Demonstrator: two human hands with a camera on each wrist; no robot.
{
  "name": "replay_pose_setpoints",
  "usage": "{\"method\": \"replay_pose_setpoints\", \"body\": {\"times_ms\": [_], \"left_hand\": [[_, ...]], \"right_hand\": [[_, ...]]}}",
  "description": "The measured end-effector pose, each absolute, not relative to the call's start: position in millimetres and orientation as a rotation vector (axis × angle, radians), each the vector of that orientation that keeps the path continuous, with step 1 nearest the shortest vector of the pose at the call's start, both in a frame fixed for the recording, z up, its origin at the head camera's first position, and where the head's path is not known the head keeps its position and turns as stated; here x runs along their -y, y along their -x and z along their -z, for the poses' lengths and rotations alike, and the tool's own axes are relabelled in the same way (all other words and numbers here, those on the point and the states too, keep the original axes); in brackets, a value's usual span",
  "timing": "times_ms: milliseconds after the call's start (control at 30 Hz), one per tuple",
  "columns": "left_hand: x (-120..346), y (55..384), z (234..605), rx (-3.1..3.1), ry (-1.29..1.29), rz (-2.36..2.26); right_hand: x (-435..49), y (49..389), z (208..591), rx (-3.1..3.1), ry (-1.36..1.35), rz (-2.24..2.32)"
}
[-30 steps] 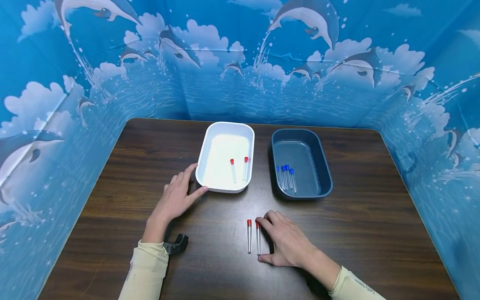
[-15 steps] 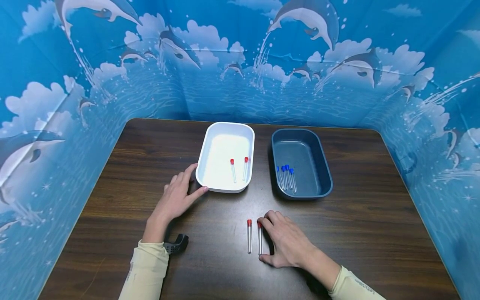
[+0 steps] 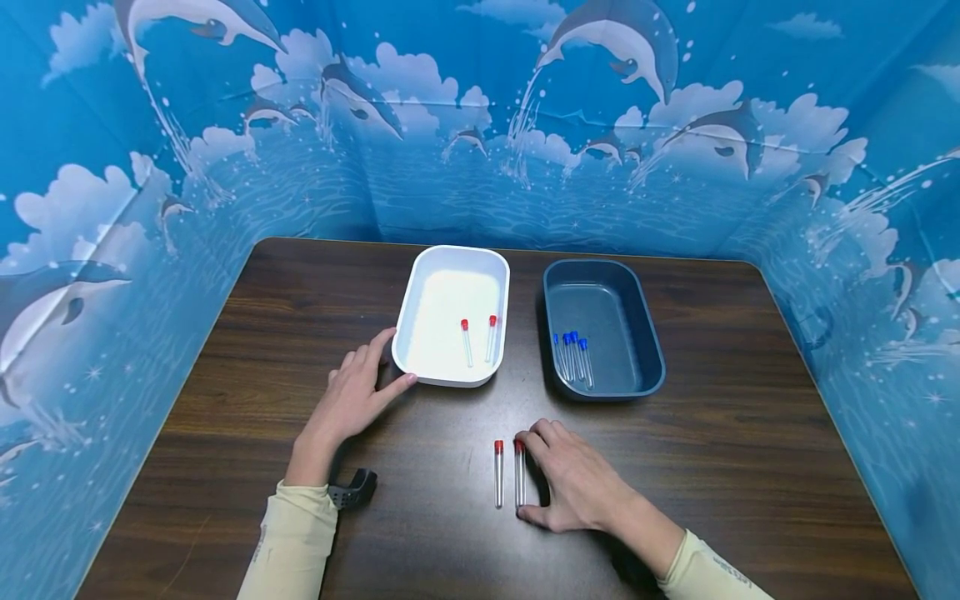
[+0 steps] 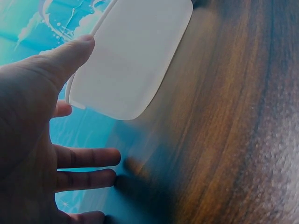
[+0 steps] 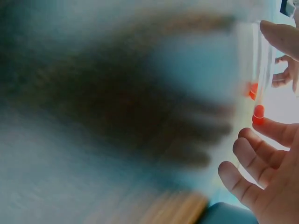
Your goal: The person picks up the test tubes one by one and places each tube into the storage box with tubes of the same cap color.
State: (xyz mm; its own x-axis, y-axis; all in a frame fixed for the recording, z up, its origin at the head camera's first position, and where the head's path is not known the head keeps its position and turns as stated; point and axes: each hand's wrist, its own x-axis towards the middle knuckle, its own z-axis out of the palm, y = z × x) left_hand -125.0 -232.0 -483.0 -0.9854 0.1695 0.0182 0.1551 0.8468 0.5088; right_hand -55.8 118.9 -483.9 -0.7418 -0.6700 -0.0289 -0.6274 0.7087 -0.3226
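My right hand (image 3: 573, 483) pinches a clear test tube (image 3: 521, 479) with a red cap, the thumb at its lower end and the index finger at its cap. In the right wrist view the red cap (image 5: 258, 114) meets the index fingertip. A second red-capped test tube (image 3: 498, 479) lies parallel just left of it on the table. My left hand (image 3: 351, 400) touches the near left corner of a white tub (image 3: 450, 380), thumb and index finger spread along its rim. The left wrist view shows its other fingers (image 4: 88, 157) extended beside the tub.
Two red-capped tubes (image 3: 467, 343) lie inside the white tub. To its right, a dark blue-grey tub (image 3: 651, 333) holds several blue-capped tubes (image 3: 576, 358). Both stand toward the back of the brown wooden table (image 3: 720, 467), before a dolphin-print curtain (image 3: 450, 167).
The pinched test tube and my right hand have shifted very slightly to the right, away from the other loose tube. My left hand and both tubs have stayed put.
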Motion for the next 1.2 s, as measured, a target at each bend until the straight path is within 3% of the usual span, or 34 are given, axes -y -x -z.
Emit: {"method": "replay_pose_setpoints", "body": {"times_ms": [567, 1200], "left_hand": [[233.1, 123.4, 483.4, -2.990, -0.242, -0.813], [231.8, 124.5, 482.7, -2.988, -0.249, -0.811]], "right_hand": [[-116.1, 81.5, 441.8, -2.880, 1.041, 0.488], [-107.4, 145.5, 409.9, -2.948, 1.042, 0.519]]}}
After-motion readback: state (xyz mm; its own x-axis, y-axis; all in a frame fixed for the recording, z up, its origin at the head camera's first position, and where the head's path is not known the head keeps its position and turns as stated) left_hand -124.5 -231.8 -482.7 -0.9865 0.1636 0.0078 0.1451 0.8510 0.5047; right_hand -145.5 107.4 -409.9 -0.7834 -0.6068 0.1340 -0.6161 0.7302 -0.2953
